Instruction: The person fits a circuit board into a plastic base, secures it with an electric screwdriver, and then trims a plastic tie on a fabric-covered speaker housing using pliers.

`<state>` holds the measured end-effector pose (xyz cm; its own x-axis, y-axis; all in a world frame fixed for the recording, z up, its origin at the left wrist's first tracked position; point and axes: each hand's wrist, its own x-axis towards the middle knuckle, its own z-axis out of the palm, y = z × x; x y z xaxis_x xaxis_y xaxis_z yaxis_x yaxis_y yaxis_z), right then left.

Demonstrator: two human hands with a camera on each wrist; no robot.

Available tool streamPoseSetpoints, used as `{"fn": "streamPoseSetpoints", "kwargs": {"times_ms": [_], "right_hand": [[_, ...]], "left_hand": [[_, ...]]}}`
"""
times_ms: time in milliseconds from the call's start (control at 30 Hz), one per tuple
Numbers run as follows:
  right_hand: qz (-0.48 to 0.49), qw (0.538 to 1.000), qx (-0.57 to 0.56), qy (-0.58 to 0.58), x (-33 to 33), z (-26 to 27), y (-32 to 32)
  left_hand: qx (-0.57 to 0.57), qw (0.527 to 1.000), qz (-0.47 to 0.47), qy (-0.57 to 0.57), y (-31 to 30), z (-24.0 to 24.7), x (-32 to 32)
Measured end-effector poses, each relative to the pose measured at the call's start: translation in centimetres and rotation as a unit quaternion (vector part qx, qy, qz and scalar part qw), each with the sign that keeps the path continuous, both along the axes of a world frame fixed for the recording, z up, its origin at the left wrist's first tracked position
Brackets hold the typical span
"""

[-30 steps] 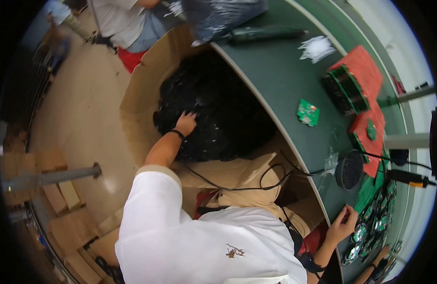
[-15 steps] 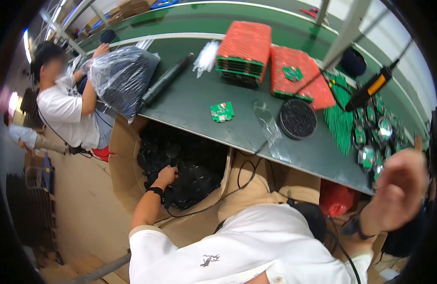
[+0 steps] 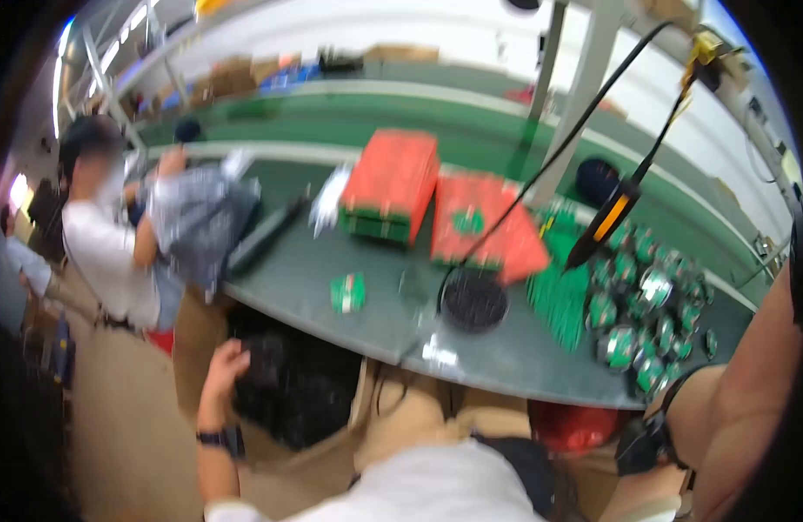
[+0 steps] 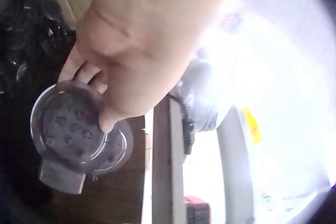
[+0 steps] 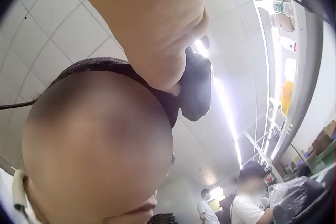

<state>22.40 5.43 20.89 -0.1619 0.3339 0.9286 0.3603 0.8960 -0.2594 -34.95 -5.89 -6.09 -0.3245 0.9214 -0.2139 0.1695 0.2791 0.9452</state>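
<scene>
My left hand (image 3: 223, 370) is raised over the near-left side of a cardboard box (image 3: 197, 348) full of black parts (image 3: 293, 383). In the left wrist view it pinches a round dark plastic housing (image 4: 73, 124) with a shiny rim and a short tab; a second round edge shows behind it. My right hand (image 5: 163, 50) is up at my head in the right wrist view, its thumb at the dark head strap, beside a black block (image 5: 197, 85). Its other fingers are hidden. Only the right forearm (image 3: 749, 409) shows in the head view.
On the dark bench (image 3: 297, 309) stand red-wrapped circuit board stacks (image 3: 391, 178), a single green board (image 3: 348, 293), a round black dish (image 3: 473, 300), green wires (image 3: 559, 300) and several round assemblies (image 3: 653, 287). An electric screwdriver (image 3: 606, 222) hangs above. Another person (image 3: 114, 235) works at left.
The left hand has come up from among the black parts. The right hand has risen from the bench edge to my head. The head view has tilted up and swung round.
</scene>
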Motion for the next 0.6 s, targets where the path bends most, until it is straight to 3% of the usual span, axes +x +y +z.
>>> {"fn": "streamPoseSetpoints", "kwargs": {"times_ms": [33,133,200,267,333,433,600], "right_hand": [[-0.016,0.999,0.043,0.02,-0.1,1.3,1.0],[-0.036,0.98,0.174,0.091,-1.1,4.7,3.7],[-0.041,0.944,0.323,0.059,-0.4,7.8,4.8],[-0.022,0.951,0.305,0.048,-0.5,6.8,6.2],[-0.029,0.953,0.299,0.032,0.3,5.2,8.3],[-0.012,0.979,0.202,0.01,1.0,1.8,8.1],[-0.02,0.994,0.105,-0.005,-0.5,-2.2,2.0]], "left_hand": [[0.012,1.0,-0.009,0.01,-0.4,-1.4,-2.2],[0.002,0.999,0.017,0.046,-0.5,2.0,-0.5],[0.045,0.997,-0.002,0.055,0.7,0.7,-1.1],[0.058,0.992,0.05,-0.104,-0.3,3.7,1.6],[0.036,0.999,-0.015,-0.033,1.1,3.8,1.3],[0.079,0.993,-0.035,-0.083,3.3,5.2,4.0],[0.138,0.971,-0.109,-0.16,3.5,6.5,3.9]]}}
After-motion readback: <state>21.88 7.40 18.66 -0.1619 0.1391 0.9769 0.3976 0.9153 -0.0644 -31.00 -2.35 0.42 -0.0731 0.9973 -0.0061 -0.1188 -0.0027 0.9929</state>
